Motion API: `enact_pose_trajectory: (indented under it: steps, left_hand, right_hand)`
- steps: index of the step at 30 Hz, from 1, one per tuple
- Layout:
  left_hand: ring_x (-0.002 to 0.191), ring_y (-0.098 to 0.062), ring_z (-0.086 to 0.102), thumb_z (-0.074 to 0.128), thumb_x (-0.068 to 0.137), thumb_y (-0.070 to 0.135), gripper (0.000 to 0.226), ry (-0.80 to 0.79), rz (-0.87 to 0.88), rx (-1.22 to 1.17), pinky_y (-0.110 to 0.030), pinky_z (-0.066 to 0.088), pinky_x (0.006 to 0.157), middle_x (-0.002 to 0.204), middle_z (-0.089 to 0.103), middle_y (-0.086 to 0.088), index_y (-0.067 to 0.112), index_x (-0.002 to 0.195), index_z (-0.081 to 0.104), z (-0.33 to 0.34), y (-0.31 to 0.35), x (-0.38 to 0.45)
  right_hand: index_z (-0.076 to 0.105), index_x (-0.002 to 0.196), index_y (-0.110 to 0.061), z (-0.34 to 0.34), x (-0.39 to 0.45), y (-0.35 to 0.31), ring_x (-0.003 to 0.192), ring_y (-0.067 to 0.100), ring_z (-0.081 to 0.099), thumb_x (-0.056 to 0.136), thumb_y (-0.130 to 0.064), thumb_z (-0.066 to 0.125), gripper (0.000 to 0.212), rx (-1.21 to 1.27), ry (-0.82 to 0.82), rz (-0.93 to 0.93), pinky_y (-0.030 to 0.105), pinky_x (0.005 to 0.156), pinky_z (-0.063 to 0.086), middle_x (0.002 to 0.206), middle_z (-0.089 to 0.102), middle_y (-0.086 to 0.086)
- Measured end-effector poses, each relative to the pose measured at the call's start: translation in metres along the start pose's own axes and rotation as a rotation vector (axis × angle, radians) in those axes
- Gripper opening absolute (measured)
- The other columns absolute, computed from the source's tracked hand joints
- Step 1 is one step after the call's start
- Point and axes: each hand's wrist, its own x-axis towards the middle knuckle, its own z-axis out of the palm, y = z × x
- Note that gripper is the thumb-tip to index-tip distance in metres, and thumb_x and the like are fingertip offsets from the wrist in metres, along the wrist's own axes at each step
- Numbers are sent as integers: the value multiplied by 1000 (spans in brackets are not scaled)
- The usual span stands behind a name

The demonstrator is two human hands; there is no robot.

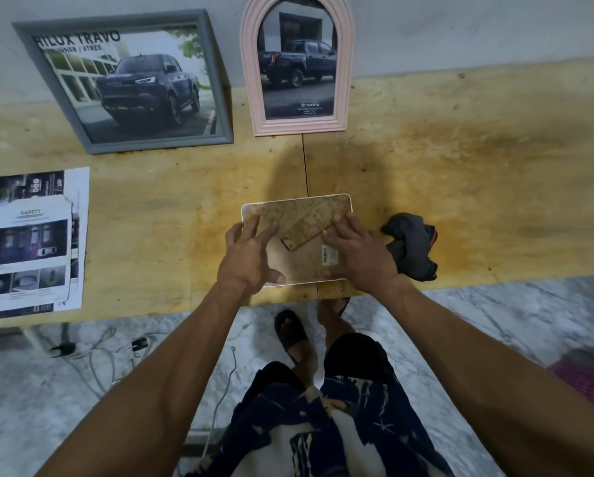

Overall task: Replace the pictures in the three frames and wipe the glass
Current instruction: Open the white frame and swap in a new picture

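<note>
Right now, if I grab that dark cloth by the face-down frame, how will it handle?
The dark cloth lies crumpled in soft folds, so it will probably go limp and droop. It looks thin, likely light, and unlikely to slide on the rough wooden table. Nothing rests on it, so it should lift free.

Face-down frame [297,215] before arched frame [297,63], cloth [411,246] just right.

Bare tabletop [478,173] lies open far and right; cloth [411,247] crowds my right, papers [30,239] sit left.
</note>
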Motion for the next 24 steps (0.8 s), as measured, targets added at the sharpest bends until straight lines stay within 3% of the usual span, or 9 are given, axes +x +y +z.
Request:
enact_pose_trajectory:
  steps: [6,10,13,16,19,21,24]
  left_hand:
    - [145,-32,12,96,56,31,116,71,-44,-51,-49,44,102,163,15,-4,25,154,35,1,6,-5]
    - [133,-34,28,101,46,28,120,146,-307,-300,-46,43,99,144,31,-12,12,145,34,1,13,-14]
    - [129,-36,34,96,59,32,96,130,-503,-471,-45,43,104,137,35,-13,5,134,44,4,15,-21]
    - [129,-36,37,81,75,43,72,131,-608,-544,-41,42,102,137,39,-11,13,132,50,4,19,-21]
    - [116,-40,57,68,67,59,69,89,-692,-661,-44,51,95,127,59,-12,13,119,62,5,12,-6]
    - [98,-45,69,62,59,53,60,119,-675,-804,-51,58,80,107,71,-17,7,97,67,14,0,6]
    - [74,-39,69,62,81,27,20,144,-634,-886,-43,52,63,96,71,-25,10,74,54,-2,9,-9]
  right_hand:
    - [20,153,-28,-3,0,-11,151,21,-5,88,-43,67,82,-18,-47,47,54,115,16,165,1,-4]
    - [14,153,-26,-5,-4,-18,151,24,1,87,-39,68,86,-15,-10,58,55,115,19,165,4,1]
    - [11,153,-32,-4,-6,-20,151,28,2,91,-37,63,81,-36,-6,40,56,114,21,165,2,4]
    - [13,153,-35,-6,-6,-19,151,27,-5,91,-39,59,77,2,-51,45,57,114,19,165,-6,3]
    - [9,154,-37,-7,-6,-20,150,26,-10,90,-43,58,81,27,-103,55,58,114,19,164,-12,2]
    - [6,154,-38,-7,-5,-20,150,26,-10,89,-50,57,83,13,-119,55,57,113,23,164,-13,1]
    - [5,153,-40,-9,-3,-16,150,27,-10,86,-57,57,87,12,-157,34,58,115,22,164,-15,1]
